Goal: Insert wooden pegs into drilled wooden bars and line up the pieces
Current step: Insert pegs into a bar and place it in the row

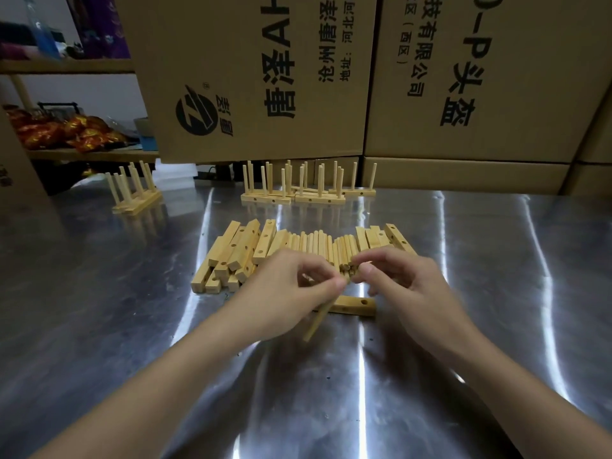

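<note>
Pale round wooden peg [319, 319] slants down from the left hand [291, 293], its upper end hidden inside the pinching thumb and fingers. Behind it, a drilled pale wooden bar [356, 306] lies on the shiny metal table [463, 260], partly covered by both hands. The right hand [407, 286] curls narrowly at the loose peg pile [318, 243]; whether it grips one is unclear.

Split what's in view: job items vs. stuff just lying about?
Job:
- left hand, pinching a peg
- right hand, fingertips at the loose pegs
- drilled bars, piled
- single bar by the hands
- pegged bars, standing at the back

Lying about:
- cardboard boxes
- shelf with snack packets
- bottle
</note>
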